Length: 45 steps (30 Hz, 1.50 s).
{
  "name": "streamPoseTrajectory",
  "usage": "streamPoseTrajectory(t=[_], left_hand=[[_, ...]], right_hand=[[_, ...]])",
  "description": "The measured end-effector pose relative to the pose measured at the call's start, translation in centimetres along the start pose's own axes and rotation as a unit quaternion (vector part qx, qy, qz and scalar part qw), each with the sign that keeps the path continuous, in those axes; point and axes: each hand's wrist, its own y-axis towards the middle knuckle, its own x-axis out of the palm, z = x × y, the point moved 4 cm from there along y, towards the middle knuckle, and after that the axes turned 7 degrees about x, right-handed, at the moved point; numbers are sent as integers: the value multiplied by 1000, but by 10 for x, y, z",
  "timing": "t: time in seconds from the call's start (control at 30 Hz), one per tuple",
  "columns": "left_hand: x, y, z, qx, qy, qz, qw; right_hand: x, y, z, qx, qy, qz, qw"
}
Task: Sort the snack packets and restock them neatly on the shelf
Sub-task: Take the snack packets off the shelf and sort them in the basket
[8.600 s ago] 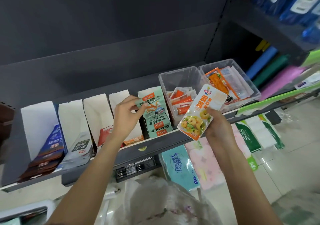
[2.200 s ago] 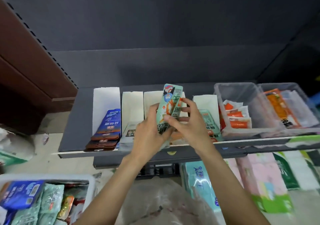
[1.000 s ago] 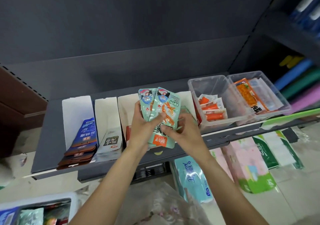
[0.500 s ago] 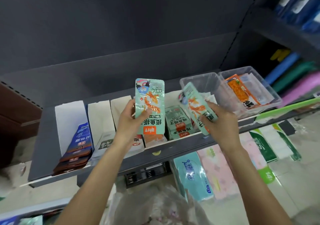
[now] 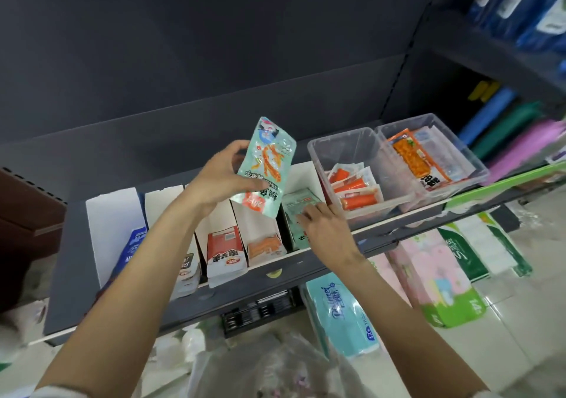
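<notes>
My left hand (image 5: 219, 177) holds a mint-green snack packet (image 5: 266, 165) upright above the dark shelf (image 5: 73, 263), over the white cardboard dividers. My right hand (image 5: 324, 229) rests with straight fingers on the stack of green packets (image 5: 298, 204) in the rightmost white slot. Other slots hold an orange packet (image 5: 265, 246), red-and-white packets (image 5: 225, 252), a grey packet (image 5: 186, 267) and blue packets (image 5: 133, 244), partly hidden by my left arm.
Two clear plastic bins stand on the right of the shelf: one (image 5: 340, 143) with small orange-and-white packets, the other (image 5: 468, 159) with large orange packets. Tissue packs (image 5: 340, 312) stand on the floor below. A crumpled plastic bag (image 5: 269, 367) lies near me.
My right hand has lowered its green packet into the rightmost slot and now rests on the stack. My left hand has raised and tilted its packet.
</notes>
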Motion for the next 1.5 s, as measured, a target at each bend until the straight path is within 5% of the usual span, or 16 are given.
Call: streamPoseTrajectory(t=[0.1,0.23,0.37,0.53,0.7,0.9,1.07,1.2,1.33,1.4,1.5], left_hand=[[16,17,12,76,275,9,958],[66,36,25,128,562,-5,817],[96,39,34,103,669,-72,732],[106,38,36,108,712,-87,688],[121,53,-4,138,681,-110,711],[102,45,-52,75,349,-207,911],[74,-5,-36,139,266,-67,952],[39,-84,-35,168,199,129,957],[-1,-177,-61,157,176,408,882],[-13,-221,-83,102,185,493,844],[-22,-284,-118,12,211,517,829]], right_hand=[[2,-12,12,48,90,47,994],[-1,-19,19,81,95,118,985],[-3,-21,22,93,120,155,976],[-4,-20,24,98,128,152,975],[-4,-20,27,101,138,158,973],[-2,-17,25,95,126,160,974],[-2,-26,27,115,169,139,969],[-25,-45,28,136,280,176,934],[-63,-57,-12,49,379,204,901],[-71,-60,-49,-33,420,158,893],[-63,-65,-116,-151,417,21,896]])
